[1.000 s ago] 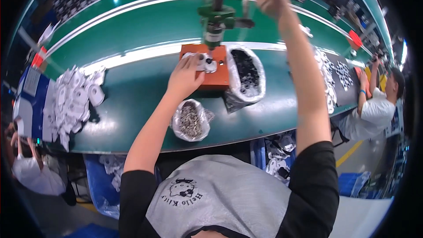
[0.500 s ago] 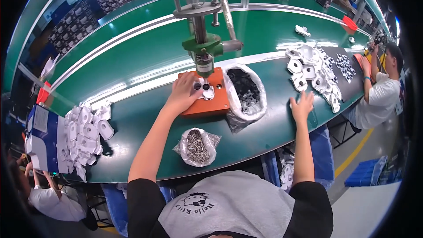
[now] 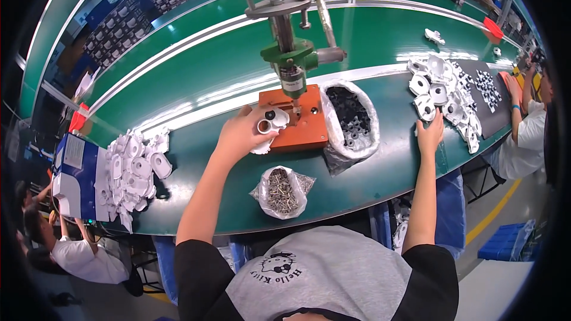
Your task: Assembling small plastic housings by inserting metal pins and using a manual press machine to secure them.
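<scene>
My left hand (image 3: pixel 239 135) is closed around a white plastic part (image 3: pixel 278 121) with a black round piece in it, lifted and tilted at the left side of the orange fixture block (image 3: pixel 310 129). Above the block hangs the green-collared head of a lever press (image 3: pixel 291 77), its tip apart from the white part. At the near edge of a heap of white plastic parts (image 3: pixel 439 71), my right hand (image 3: pixel 430 135) has its thumb and fingers on a white plastic housing (image 3: pixel 424 108). Some of its fingertips are hidden against that housing.
An open bag of black pieces (image 3: pixel 372 137) stands right of the block, and a bag of metal screws (image 3: pixel 301 200) nearer me. More white parts (image 3: pixel 140 167) lie left beside a blue-and-white box (image 3: pixel 74 169). Co-workers (image 3: pixel 531 128) sit at both ends.
My left hand has drawn the white part up off the orange block and leftward, clear of the press. My right hand has reached from the bench to the heap, its fingers closing on a housing.
</scene>
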{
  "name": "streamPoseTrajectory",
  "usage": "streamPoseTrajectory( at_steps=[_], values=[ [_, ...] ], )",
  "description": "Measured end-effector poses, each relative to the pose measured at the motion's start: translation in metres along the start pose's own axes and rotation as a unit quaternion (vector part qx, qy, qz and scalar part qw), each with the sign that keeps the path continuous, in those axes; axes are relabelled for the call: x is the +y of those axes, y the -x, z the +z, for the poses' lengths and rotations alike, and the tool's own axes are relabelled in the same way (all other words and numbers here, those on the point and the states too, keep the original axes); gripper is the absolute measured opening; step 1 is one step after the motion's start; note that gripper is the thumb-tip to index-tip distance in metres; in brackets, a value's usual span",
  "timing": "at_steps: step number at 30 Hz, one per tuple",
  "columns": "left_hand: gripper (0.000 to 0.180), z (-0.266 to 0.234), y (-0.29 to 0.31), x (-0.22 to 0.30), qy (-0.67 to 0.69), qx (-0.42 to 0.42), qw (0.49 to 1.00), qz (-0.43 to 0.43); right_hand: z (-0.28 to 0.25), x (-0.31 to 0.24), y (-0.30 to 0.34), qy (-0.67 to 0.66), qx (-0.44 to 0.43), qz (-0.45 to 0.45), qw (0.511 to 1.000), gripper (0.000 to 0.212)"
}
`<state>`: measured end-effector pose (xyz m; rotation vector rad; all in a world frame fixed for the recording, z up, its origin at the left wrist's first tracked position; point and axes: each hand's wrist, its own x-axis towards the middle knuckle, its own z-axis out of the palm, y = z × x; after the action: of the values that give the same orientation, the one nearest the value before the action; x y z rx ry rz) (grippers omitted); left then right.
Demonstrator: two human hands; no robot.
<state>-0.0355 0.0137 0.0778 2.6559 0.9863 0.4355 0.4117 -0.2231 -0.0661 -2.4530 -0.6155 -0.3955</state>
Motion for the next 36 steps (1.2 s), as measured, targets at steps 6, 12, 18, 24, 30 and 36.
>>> streamPoseTrajectory(
  at_steps=[6, 12, 18, 24, 30, 36],
  values=[
    [0.065, -0.014, 0.038, 0.010, 0.124, 0.034, 0.990, -0.062, -0.001, -0.005, -0.003, 0.002, -0.011, -0.005, 1.000, 0.078],
    [0.056, 0.003, 0.067, -0.069, 0.437, 0.059, 0.872, -0.215, 0.002, 0.001, -0.005, -0.017, -0.010, -0.042, 0.999, 0.076],
    [0.057, 0.044, 0.044, -0.154, 0.477, 0.259, 0.817, -0.196, 0.005, 0.013, -0.008, 0.006, -0.047, -0.032, 0.998, 0.072],
    [0.067, 0.042, 0.021, -0.152, 0.242, 0.248, 0.920, -0.182, 0.012, 0.017, -0.011, 0.008, -0.033, -0.043, 0.999, 0.071],
    [0.075, 0.023, 0.096, -0.236, -0.232, 0.358, 0.848, -0.315, 0.026, 0.025, -0.028, 0.030, 0.045, -0.090, 0.994, 0.080],
    [0.074, -0.008, 0.157, -0.246, -0.300, 0.210, 0.759, -0.538, 0.023, 0.003, -0.038, 0.041, 0.020, -0.037, 0.998, 0.076]
  ],
)
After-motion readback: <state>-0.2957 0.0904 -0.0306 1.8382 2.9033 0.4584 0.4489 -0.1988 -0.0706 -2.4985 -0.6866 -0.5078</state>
